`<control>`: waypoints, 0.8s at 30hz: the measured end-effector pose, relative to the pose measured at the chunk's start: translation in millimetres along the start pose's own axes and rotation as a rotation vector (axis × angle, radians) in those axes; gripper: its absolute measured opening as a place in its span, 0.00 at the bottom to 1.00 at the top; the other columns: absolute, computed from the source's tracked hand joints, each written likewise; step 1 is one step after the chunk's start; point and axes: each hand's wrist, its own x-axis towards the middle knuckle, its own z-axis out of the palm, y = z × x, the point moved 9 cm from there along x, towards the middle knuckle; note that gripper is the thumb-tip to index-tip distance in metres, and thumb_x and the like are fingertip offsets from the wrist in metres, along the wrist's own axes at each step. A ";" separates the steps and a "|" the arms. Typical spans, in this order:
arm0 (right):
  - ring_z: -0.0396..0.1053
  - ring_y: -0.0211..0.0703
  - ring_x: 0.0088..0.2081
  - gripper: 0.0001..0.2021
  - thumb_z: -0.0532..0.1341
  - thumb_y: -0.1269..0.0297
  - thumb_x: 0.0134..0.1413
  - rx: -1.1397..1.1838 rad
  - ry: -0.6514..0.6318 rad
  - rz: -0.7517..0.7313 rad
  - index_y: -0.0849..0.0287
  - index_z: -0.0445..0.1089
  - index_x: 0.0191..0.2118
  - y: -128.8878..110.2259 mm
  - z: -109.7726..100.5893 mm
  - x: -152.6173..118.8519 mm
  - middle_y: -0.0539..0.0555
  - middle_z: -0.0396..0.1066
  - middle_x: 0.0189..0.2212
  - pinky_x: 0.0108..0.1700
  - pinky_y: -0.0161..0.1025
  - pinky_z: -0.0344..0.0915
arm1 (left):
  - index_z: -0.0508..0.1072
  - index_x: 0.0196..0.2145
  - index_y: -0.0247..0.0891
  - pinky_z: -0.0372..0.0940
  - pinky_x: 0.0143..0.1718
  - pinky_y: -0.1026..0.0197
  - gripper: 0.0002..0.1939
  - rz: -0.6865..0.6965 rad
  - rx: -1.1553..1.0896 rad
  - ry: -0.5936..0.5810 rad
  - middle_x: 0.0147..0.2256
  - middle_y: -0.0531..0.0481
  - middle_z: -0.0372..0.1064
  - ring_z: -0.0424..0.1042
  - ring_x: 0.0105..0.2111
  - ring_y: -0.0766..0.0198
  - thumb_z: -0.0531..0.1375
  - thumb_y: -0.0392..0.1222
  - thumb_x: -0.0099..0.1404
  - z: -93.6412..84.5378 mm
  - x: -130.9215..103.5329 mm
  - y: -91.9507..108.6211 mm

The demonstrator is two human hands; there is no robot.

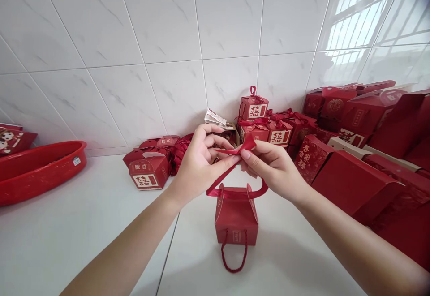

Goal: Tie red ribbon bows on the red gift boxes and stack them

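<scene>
A small red gift box point(236, 217) stands on the white surface in front of me, its rope handle point(234, 270) hanging down the near side. Red ribbon point(231, 194) runs through the top of the box and loops up to my fingers. My left hand point(203, 164) pinches the ribbon between thumb and fingers, its other fingers curled above. My right hand point(272, 164) meets it, thumb and forefinger closed on the ribbon too. Where the ribbon strands cross between the fingertips is partly hidden.
On the left lies a red plastic basin point(43, 170). Behind my left hand stand several red boxes point(148, 173). At the back, finished-looking boxes with bows point(254, 109) are stacked by the tiled wall point(174, 94). Larger red boxes point(356, 175) crowd the right side.
</scene>
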 end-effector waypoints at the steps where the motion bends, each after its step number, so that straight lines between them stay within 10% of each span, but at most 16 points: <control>1: 0.59 0.31 0.23 0.11 0.57 0.60 0.62 -0.009 -0.002 -0.020 0.61 0.68 0.33 -0.3 -0.7 -0.1 0.50 0.67 0.24 0.24 0.30 0.60 | 0.60 0.44 0.44 0.69 0.35 0.63 0.20 -0.027 0.017 -0.044 0.34 0.54 0.69 0.74 0.33 0.65 0.64 0.37 0.58 2.4 -1.0 -2.5; 6: 0.68 0.36 0.33 0.08 0.54 0.67 0.63 -0.218 -0.097 -0.230 0.59 0.70 0.38 -12.3 -1.5 -6.2 0.52 0.71 0.31 0.35 0.34 0.67 | 0.64 0.46 0.43 0.62 0.26 0.65 0.16 -0.263 -0.033 -0.326 0.30 0.53 0.70 0.70 0.29 0.66 0.60 0.36 0.61 15.1 -10.2 -26.0; 14: 0.65 0.44 0.40 0.13 0.52 0.77 0.60 -0.824 -0.145 -0.687 0.58 0.68 0.46 -26.2 7.6 -28.4 0.56 0.73 0.38 0.41 0.43 0.64 | 0.70 0.43 0.38 0.64 0.33 0.62 0.14 -0.403 -0.304 -0.289 0.26 0.50 0.71 0.73 0.32 0.62 0.62 0.37 0.58 3.8 -10.8 -41.3; 20: 0.69 0.45 0.41 0.16 0.55 0.77 0.57 -0.858 -0.001 -0.700 0.56 0.68 0.49 -26.2 1.5 -37.3 0.55 0.74 0.39 0.42 0.45 0.62 | 0.63 0.57 0.38 0.65 0.43 0.55 0.27 -0.301 -0.190 -0.283 0.34 0.43 0.76 0.74 0.41 0.55 0.62 0.43 0.61 4.6 -15.7 -32.7; 24: 0.70 0.41 0.33 0.10 0.55 0.76 0.58 -0.729 0.265 -0.473 0.59 0.69 0.42 -20.1 -39.3 -52.9 0.54 0.73 0.32 0.36 0.38 0.65 | 0.65 0.55 0.41 0.64 0.34 0.60 0.27 -0.184 0.253 -0.067 0.32 0.48 0.74 0.72 0.32 0.60 0.62 0.49 0.60 -29.5 -21.0 -28.2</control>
